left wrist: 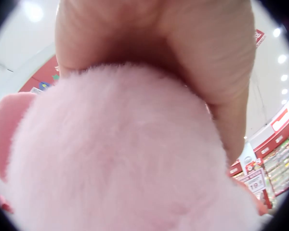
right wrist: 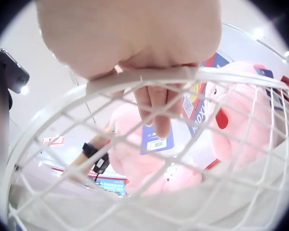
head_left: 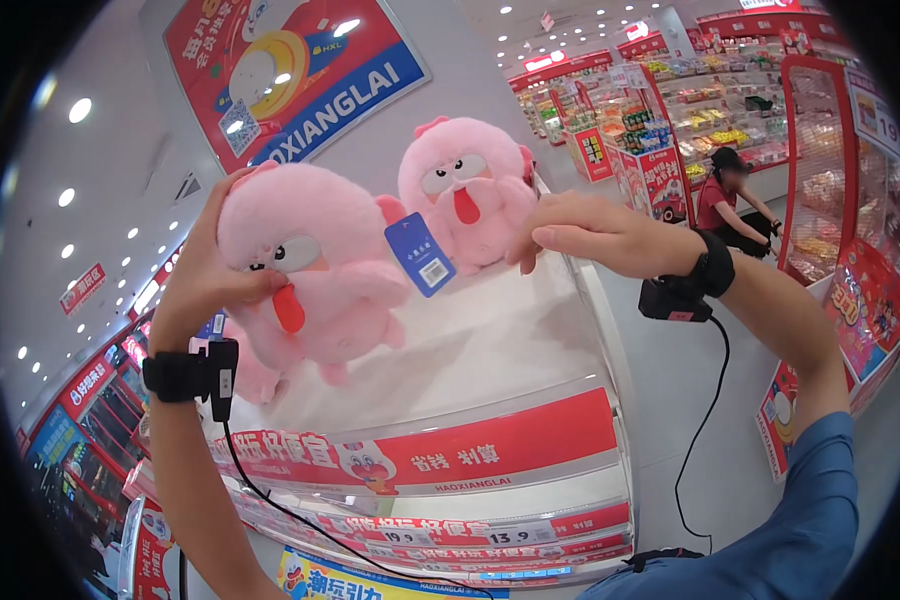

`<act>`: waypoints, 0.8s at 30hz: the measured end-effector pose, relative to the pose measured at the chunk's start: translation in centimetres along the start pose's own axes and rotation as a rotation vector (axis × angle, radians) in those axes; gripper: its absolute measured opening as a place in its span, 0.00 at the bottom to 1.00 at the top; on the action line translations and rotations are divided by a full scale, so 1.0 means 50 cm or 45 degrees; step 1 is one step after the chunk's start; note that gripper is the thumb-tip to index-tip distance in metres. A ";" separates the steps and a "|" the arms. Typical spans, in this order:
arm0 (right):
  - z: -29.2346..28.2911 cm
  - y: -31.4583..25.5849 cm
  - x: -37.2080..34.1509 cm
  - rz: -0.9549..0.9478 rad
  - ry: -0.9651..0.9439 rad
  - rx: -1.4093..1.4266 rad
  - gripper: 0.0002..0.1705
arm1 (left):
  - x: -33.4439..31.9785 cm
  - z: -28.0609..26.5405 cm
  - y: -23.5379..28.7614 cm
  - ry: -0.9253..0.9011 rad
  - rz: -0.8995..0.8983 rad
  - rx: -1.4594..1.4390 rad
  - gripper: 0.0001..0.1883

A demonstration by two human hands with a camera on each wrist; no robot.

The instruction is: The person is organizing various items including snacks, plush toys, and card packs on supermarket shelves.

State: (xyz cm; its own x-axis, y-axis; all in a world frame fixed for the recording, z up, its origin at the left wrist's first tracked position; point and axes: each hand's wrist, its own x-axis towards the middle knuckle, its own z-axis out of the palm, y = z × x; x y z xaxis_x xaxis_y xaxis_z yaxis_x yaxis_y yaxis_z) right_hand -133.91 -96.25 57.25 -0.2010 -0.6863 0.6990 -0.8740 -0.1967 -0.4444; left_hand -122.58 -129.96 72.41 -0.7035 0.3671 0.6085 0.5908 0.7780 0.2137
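With fingers over its head and the thumb across the face, my left hand [head_left: 205, 265] grips a pink plush toy [head_left: 335, 235] with a red tongue. In the left wrist view, the toy's fuzzy head [left wrist: 115, 149] fills most of the picture beneath the hand [left wrist: 159, 33]. A blue paper tag [head_left: 420, 255] hangs beside this toy. My right hand [head_left: 605, 235] rests on the white wire rim [right wrist: 226, 74] of the display rack, its fingers hanging down over the far side of the mesh. A similar plush toy [head_left: 465, 190] sits beside the right hand.
Another pink plush [head_left: 255, 360] lies low behind the held one. The white rack shelf [head_left: 490, 345] has a red sign strip [head_left: 510, 445] along its front. A person [head_left: 730, 205] crouches in the aisle at right, near snack shelves [head_left: 815, 180].
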 end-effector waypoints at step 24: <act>0.028 0.021 -0.010 -0.159 0.217 0.011 0.17 | 0.090 0.071 -0.292 -0.183 -0.364 0.013 0.50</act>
State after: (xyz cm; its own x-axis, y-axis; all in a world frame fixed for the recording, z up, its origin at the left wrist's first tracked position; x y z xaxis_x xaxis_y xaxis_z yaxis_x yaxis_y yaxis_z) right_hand -134.09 -97.07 55.65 -0.1640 -0.5277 0.8334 -0.8932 -0.2791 -0.3525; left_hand -135.78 -137.85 69.32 -0.8896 0.2005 0.4103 0.3574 0.8649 0.3523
